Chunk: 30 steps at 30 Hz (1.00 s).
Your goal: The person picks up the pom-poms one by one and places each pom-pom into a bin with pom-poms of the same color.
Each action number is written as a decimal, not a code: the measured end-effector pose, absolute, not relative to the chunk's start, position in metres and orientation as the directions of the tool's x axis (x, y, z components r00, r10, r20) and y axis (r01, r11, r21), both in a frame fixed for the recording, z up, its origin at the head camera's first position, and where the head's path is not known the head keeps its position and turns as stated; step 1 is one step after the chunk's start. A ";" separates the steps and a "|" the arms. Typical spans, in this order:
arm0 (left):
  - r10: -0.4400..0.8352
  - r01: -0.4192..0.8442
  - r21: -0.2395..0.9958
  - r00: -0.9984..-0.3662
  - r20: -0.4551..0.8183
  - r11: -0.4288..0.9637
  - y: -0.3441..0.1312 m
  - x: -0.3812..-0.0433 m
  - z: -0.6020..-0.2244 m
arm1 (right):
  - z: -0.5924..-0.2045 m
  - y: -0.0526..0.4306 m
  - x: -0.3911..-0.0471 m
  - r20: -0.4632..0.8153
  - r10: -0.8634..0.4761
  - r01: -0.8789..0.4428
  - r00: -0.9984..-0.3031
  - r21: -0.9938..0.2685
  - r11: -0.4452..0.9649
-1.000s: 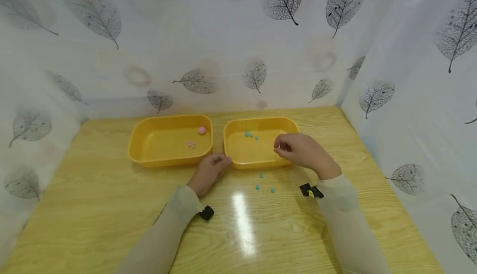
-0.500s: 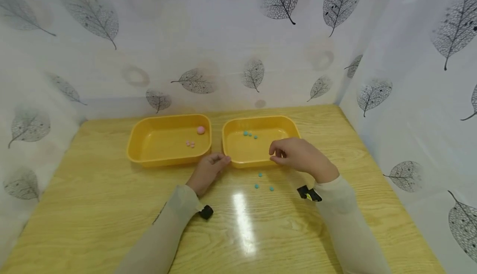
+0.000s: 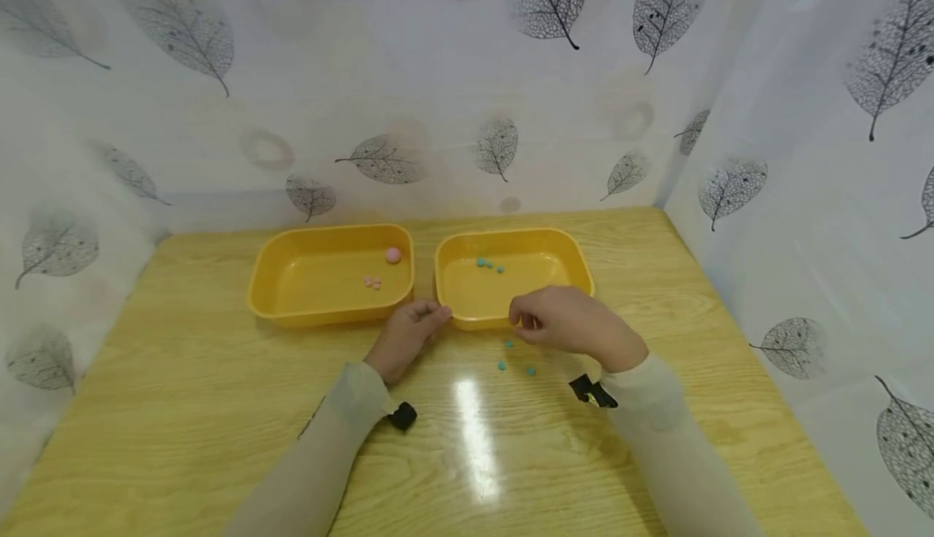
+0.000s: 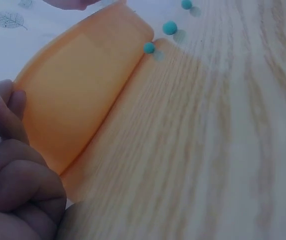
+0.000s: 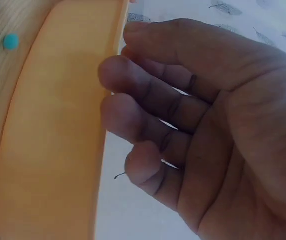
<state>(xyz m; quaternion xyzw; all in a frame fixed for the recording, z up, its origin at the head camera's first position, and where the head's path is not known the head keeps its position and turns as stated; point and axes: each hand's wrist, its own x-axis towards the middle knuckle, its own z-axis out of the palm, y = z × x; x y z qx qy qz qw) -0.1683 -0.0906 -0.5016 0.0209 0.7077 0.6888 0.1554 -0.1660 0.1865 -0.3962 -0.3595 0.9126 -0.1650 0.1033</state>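
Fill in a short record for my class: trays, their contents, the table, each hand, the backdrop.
Left tray: yellow, holding one large pink ball and three small pink balls
Right tray: yellow, holding three blue-green balls
Table: wood-grained, with three loose blue-green balls on the near side of the right tray
Left hand: pinches the right tray's rim at its near left corner
Right hand: over the right tray's near edge, nothing visible in its grasp
Backdrop: white with leaf prints
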 end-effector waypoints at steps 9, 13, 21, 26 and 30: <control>0.247 -0.193 0.980 -0.948 -0.199 0.049 -0.089 -0.170 -0.501 | -0.408 0.173 -0.157 -0.185 -0.704 -0.623 -0.685 -0.353 0.698; 0.245 -0.199 0.979 -0.948 -0.204 0.046 -0.089 -0.170 -0.501 | -0.410 0.168 -0.153 -0.243 -0.671 -0.588 -0.701 -0.335 0.736; 0.249 -0.157 0.987 -0.955 -0.159 0.026 -0.089 -0.168 -0.503 | -0.426 0.160 -0.152 -0.190 -0.722 -0.651 -0.665 -0.327 0.685; 0.249 -0.155 0.987 -0.955 -0.159 0.036 -0.090 -0.169 -0.504 | -0.435 0.157 -0.154 -0.155 -0.754 -0.691 -0.638 -0.317 0.650; 0.254 -0.156 0.987 -0.954 -0.161 0.040 -0.091 -0.169 -0.504 | -0.437 0.156 -0.155 -0.153 -0.756 -0.694 -0.636 -0.314 0.648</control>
